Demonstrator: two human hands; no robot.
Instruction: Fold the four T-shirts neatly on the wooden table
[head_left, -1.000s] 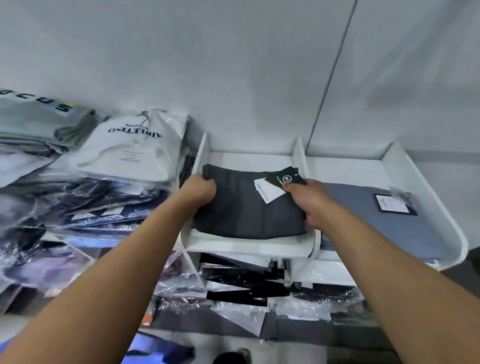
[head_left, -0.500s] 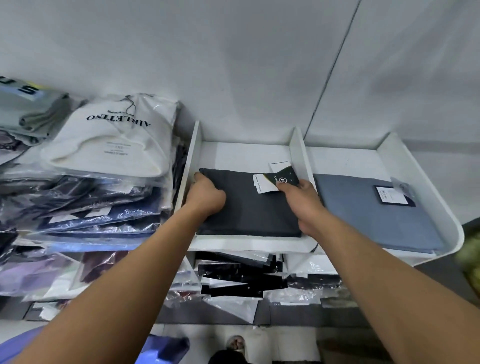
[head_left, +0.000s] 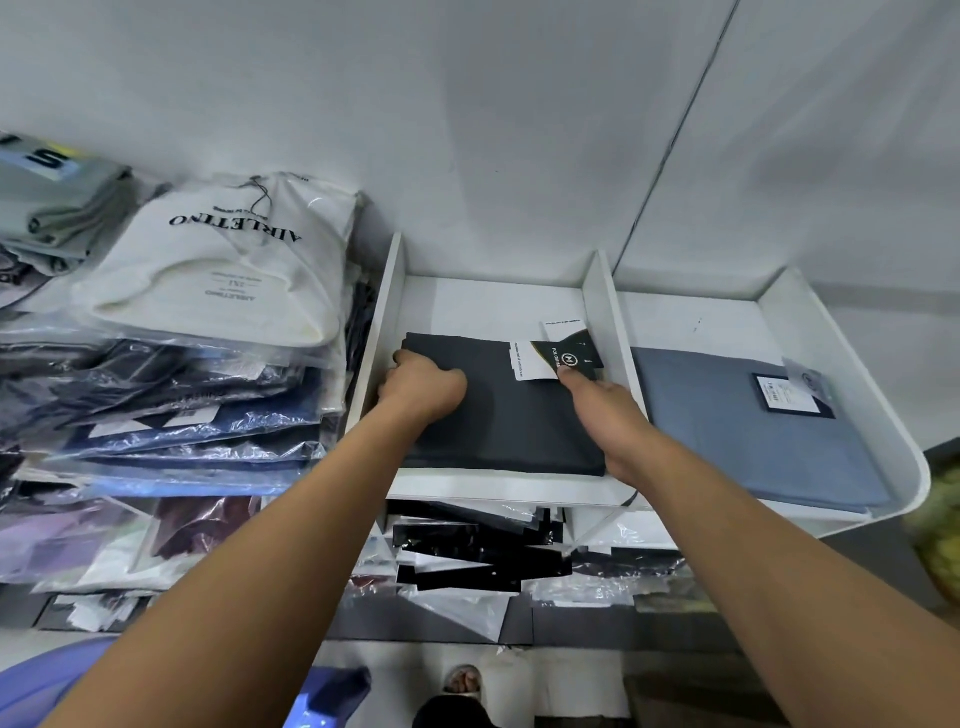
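A folded dark grey T-shirt (head_left: 519, 421) lies in the left compartment of a white shelf (head_left: 498, 491), with paper tags (head_left: 558, 353) at its far right corner. My left hand (head_left: 421, 387) grips the shirt's left edge, fingers curled under it. My right hand (head_left: 605, 415) holds the right edge, thumb pressing on the tags. A folded blue T-shirt (head_left: 748, 431) with its own tag lies in the right compartment.
A tall pile of bagged garments (head_left: 171, 395) stands left of the shelf, topped by a white cloth bag (head_left: 218, 270). More plastic-wrapped clothes (head_left: 483, 556) fill the space under the shelf. A grey wall (head_left: 467, 130) is behind. My foot (head_left: 462, 686) shows on the floor.
Both hands have pushed the dark grey T-shirt further back into the left compartment. The view has shifted slightly as I lean in.
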